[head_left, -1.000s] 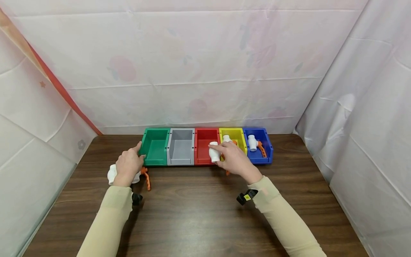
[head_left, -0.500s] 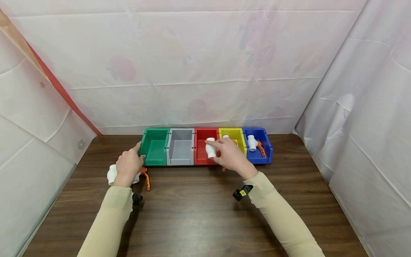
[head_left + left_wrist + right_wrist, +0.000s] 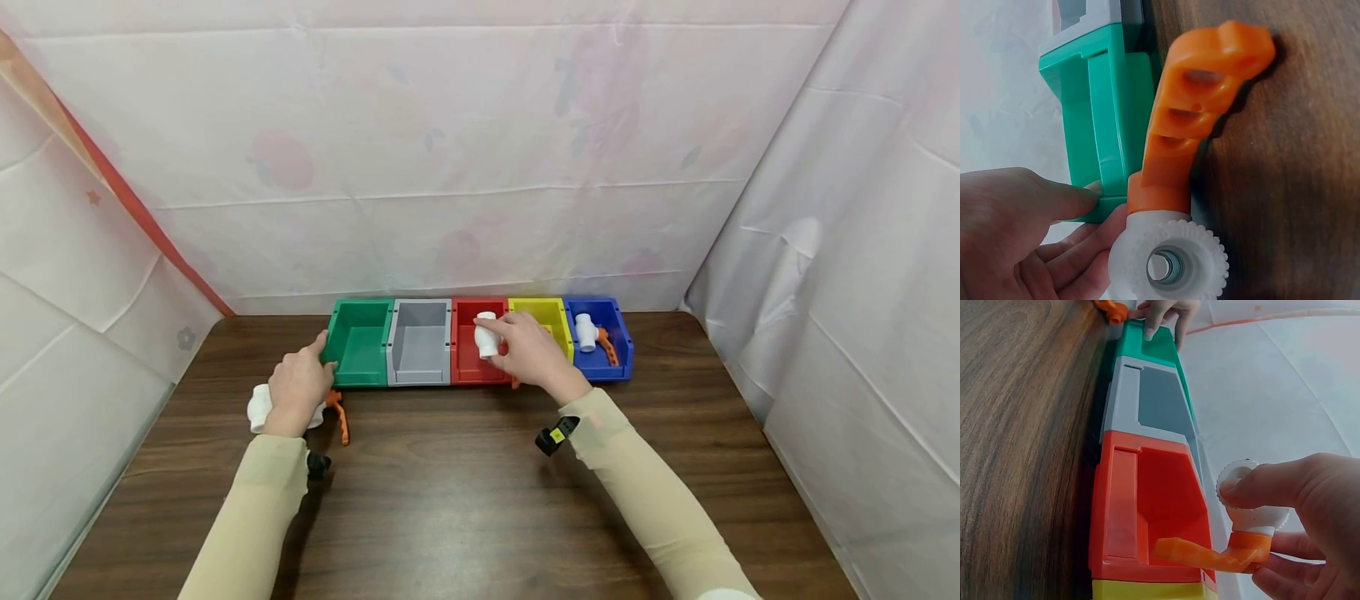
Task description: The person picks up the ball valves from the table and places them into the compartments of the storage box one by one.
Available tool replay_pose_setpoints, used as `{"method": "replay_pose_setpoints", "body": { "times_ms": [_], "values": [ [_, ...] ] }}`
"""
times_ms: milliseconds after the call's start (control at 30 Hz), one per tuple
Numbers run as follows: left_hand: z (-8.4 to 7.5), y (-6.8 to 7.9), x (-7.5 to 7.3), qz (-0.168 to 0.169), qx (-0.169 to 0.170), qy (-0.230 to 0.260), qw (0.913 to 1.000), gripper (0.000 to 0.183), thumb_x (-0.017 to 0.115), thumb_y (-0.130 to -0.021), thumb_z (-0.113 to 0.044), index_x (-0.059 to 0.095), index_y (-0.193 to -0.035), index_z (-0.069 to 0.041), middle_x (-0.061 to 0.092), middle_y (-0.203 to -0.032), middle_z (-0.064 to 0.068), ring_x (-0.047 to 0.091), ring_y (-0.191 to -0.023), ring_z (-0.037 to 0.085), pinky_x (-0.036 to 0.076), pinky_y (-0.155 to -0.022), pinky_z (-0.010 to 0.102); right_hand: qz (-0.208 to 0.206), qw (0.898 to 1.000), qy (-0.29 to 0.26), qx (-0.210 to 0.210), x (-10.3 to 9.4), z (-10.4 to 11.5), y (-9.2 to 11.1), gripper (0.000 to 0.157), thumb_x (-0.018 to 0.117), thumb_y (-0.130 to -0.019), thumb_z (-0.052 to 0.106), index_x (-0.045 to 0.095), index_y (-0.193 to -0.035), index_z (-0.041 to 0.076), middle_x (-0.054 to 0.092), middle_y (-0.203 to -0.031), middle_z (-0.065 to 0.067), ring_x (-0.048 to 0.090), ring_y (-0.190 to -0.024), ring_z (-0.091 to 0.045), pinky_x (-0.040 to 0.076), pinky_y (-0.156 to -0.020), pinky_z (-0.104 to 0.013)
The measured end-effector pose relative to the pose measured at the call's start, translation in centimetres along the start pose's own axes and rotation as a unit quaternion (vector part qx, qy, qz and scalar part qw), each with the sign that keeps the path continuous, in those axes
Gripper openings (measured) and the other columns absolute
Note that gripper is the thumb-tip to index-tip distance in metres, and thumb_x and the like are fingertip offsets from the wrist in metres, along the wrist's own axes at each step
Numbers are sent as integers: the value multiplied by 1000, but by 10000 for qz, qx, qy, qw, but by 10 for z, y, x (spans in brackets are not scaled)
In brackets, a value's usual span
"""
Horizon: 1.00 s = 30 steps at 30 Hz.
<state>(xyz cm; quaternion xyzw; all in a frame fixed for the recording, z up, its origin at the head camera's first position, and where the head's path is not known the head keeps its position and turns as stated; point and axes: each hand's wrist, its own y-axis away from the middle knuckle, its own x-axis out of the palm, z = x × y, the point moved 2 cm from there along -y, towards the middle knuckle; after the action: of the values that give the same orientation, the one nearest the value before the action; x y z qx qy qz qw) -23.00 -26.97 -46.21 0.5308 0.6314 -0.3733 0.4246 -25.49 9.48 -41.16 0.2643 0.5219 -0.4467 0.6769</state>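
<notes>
My right hand (image 3: 534,354) pinches a white ball valve (image 3: 487,337) with an orange lever (image 3: 1210,555), thumb on its ribbed end. The valve is held over the red bin (image 3: 468,377). At the left end of the row, my left hand (image 3: 300,385) grips the side wall of the green bin (image 3: 1110,119), thumb inside and fingers outside. Below that hand, partly hidden by it, white valve pieces (image 3: 259,408) lie on the table, with an orange lever (image 3: 339,415) sticking out to the right. The left wrist view shows this valve's open ribbed end (image 3: 1200,259) close up.
A grey bin (image 3: 420,377) stands between green and red. The yellow bin (image 3: 551,310) is mostly behind the right hand. In the blue bin (image 3: 626,367) lies another white valve (image 3: 586,333) with an orange lever. The brown table (image 3: 450,500) meets white curtains (image 3: 450,167) at back and sides.
My right hand has moved left and a little away from me with the valve, from the red-yellow border to over the red bin. The left hand holds its place on the green bin.
</notes>
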Motion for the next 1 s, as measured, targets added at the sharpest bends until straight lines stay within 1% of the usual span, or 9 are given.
{"method": "replay_pose_setpoints", "body": {
  "times_ms": [333,500,700,867,1000],
  "values": [
    [0,1,-2,3,13,28,10000,63,61,-99,-22,35,-156,-12,56,-124,39,55,-58,36,43,-45,44,91,9999,-71,100,2,3,-11,66,82,-84,27,55,-144,29,56,-131,-9,49,-110,-24,50,-88,-41],
    [1,1,-3,37,5,54,10000,64,61,-99,-22,33,-156,-12,55,-127,38,55,-59,36,44,-46,43,74,9998,-105,141,5,4,-16,66,81,-84,27,54,-145,30,56,-132,-9,49,-111,-24,48,-90,-41],
    [3,1,-3,42,-8,54,10000,64,61,-99,-22,32,-156,-13,55,-126,39,53,-56,34,42,-44,41,77,9995,-188,252,10,4,-23,67,81,-85,28,53,-146,31,55,-133,-8,48,-113,-24,47,-93,-41],
    [4,1,-2,58,-71,8,10000,64,60,-100,-22,33,-157,-13,54,-126,39,54,-57,35,42,-44,42,18,9999,-64,140,14,4,-30,65,79,-86,29,53,-146,29,55,-133,-8,49,-115,-24,44,-98,-41],
    [5,2,-2,75,-96,45,9999,64,60,-99,-23,33,-156,-13,54,-127,39,54,-58,35,43,-45,42,-23,9999,83,90,17,4,-34,65,79,-87,29,52,-147,27,55,-133,-8,49,-117,-24,44,-99,-42]
  ]
}}
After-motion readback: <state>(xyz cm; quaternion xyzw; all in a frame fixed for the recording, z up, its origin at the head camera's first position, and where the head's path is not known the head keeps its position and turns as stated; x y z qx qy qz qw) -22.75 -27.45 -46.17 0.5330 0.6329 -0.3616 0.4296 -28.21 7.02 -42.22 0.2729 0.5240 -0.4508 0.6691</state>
